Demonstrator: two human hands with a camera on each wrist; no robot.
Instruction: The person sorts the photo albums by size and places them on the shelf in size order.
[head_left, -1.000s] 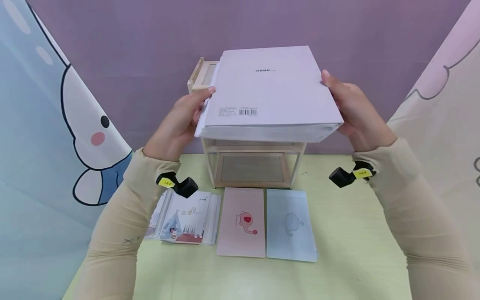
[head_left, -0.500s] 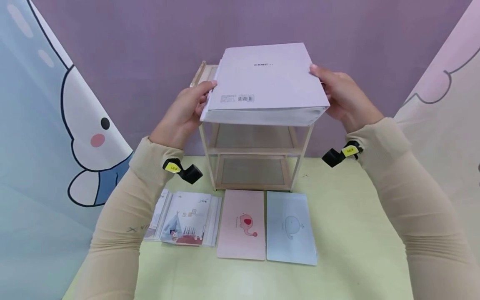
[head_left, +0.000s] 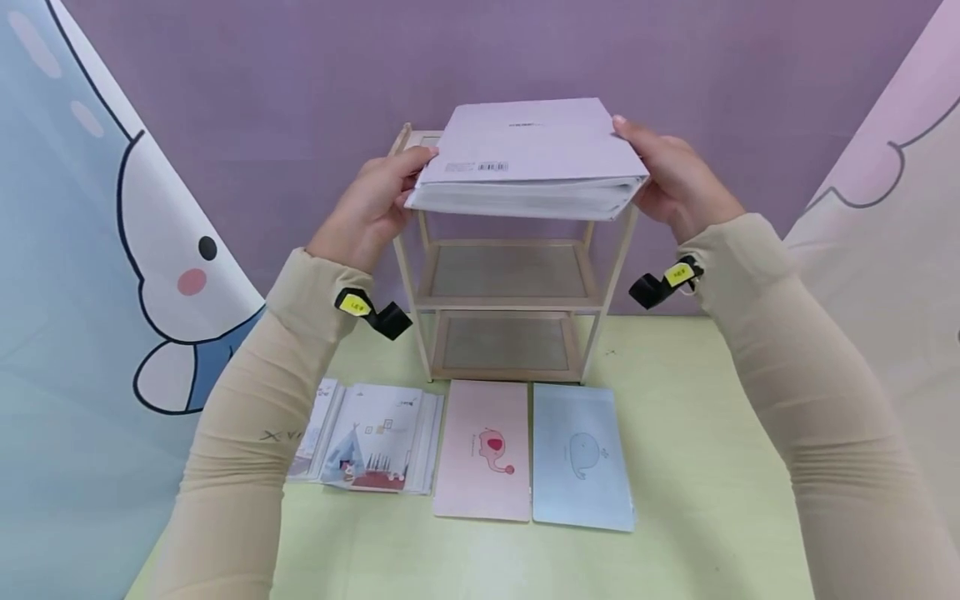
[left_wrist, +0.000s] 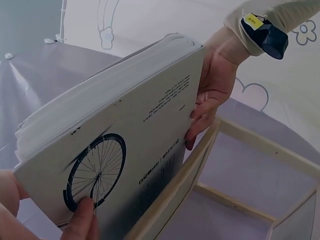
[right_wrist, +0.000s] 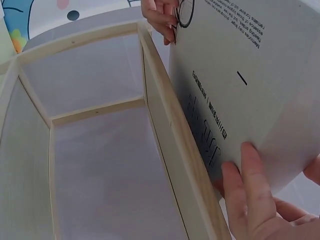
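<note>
The left hand (head_left: 369, 202) and right hand (head_left: 681, 182) grip a thick white album (head_left: 532, 154) by opposite sides, thumbs above and fingers underneath, parted only by its thickness; the album is above the top of a wooden rack (head_left: 510, 302), any contact unclear, while a pink notebook (head_left: 483, 492) and a blue notebook (head_left: 583, 496) lie side by side before the rack
</note>
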